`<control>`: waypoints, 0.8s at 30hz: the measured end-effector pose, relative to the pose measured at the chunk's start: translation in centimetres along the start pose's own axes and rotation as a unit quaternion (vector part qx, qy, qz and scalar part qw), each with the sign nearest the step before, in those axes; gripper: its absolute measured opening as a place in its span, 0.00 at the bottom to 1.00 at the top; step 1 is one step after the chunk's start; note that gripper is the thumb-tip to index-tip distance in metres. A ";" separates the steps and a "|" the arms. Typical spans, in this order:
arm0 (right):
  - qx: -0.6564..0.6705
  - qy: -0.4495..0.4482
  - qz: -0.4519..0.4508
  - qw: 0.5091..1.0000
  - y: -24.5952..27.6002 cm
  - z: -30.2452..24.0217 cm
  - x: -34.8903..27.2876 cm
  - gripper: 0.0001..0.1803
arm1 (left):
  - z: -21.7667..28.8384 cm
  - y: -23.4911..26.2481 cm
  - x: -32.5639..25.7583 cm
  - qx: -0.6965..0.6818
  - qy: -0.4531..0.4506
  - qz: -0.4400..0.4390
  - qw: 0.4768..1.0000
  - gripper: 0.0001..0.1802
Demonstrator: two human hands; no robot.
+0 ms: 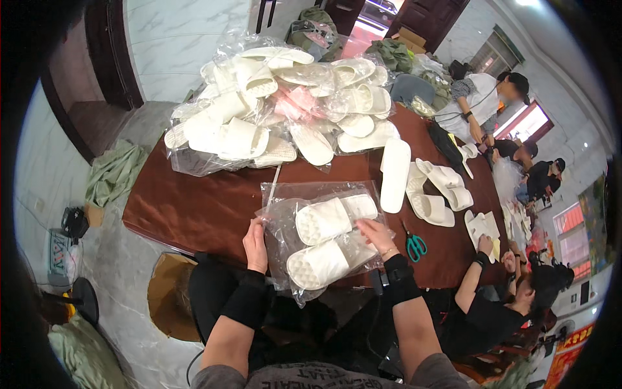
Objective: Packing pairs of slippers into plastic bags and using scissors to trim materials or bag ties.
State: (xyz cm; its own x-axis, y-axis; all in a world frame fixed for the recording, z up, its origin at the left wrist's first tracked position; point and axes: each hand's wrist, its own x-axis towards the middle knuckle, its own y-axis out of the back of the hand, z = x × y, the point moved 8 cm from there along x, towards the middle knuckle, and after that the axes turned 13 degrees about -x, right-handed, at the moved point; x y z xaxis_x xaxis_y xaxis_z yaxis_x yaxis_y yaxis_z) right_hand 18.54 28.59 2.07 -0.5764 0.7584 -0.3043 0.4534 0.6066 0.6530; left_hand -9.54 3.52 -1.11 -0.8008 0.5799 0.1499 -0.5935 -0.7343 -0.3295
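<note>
Slippers [324,222] | 2 | long axes slant up rightward | bumpy ends left

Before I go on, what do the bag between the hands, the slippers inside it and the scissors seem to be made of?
Bag: clear, glossy plastic film, judging by its creases and glints. Slippers: off-white and fairly matt, probably moulded foam or soft plastic, from the bumpy footbeds; rubber is possible. Scissors: handles likely smooth teal plastic; the dark blades look metal, but are too small to be sure.

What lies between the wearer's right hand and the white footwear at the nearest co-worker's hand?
In the head view, teal scissors lie between the right hand and that footwear.
</note>
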 end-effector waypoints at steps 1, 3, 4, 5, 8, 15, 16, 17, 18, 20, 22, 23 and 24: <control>0.016 0.036 -0.012 0.999 -0.2 -0.4 -0.1 0.22 | 0.7 -0.8 0.3 -0.004 -0.015 -0.008 1.000 0.20; 0.076 0.064 -0.037 0.994 0.1 -0.8 -0.4 0.21 | 1.8 -2.2 0.9 0.042 -0.025 -0.033 0.998 0.18; 0.119 0.061 -0.059 0.989 0.9 -2.5 -1.0 0.19 | 1.3 -1.2 0.9 0.052 -0.014 -0.025 0.998 0.18; 0.183 0.054 -0.072 0.979 1.1 -3.3 -1.1 0.18 | 0.8 -0.3 1.0 0.061 -0.003 -0.017 0.998 0.17; 0.308 0.036 -0.077 0.948 2.5 -2.6 -1.1 0.16 | -0.4 0.6 1.3 0.021 0.032 0.002 0.999 0.15; 0.138 0.056 -0.160 0.976 2.4 0.3 1.1 0.18 | -0.5 -2.1 1.9 -0.108 0.082 -0.014 0.991 0.15; 0.124 0.069 -0.170 0.975 2.1 -1.1 0.8 0.18 | -0.4 -1.5 1.8 -0.100 0.079 -0.015 0.992 0.15; 0.111 0.081 -0.181 0.974 1.8 -2.6 0.5 0.18 | -0.2 -1.0 1.9 -0.069 0.067 -0.023 0.995 0.15; 0.096 0.092 -0.185 0.974 2.1 -3.7 -0.1 0.18 | 0.0 -1.4 2.1 -0.064 0.068 -0.030 0.995 0.15; 0.036 0.158 -0.186 0.969 2.0 -4.3 -0.5 0.17 | 0.3 -2.5 2.2 -0.074 0.081 -0.038 0.993 0.15; 0.015 0.173 -0.197 0.965 1.7 -3.6 -0.8 0.16 | 0.7 -3.9 2.4 -0.109 0.098 -0.048 0.988 0.15; 0.014 0.152 -0.214 0.965 2.0 -2.8 -1.2 0.16 | 0.9 -4.7 2.5 -0.128 0.104 -0.057 0.985 0.15; 0.076 0.140 -0.231 0.960 1.8 -3.2 -1.6 0.16 | 1.1 -4.7 2.8 -0.140 0.107 -0.066 0.982 0.15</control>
State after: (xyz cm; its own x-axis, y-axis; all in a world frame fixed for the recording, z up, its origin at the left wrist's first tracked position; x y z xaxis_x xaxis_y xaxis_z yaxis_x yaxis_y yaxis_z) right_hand 18.08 27.73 5.99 -0.8902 0.3188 -0.3254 0.1864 0.9067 0.3785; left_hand -9.13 8.21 1.89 -0.6652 0.7464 0.0198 -0.6215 -0.5388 -0.5687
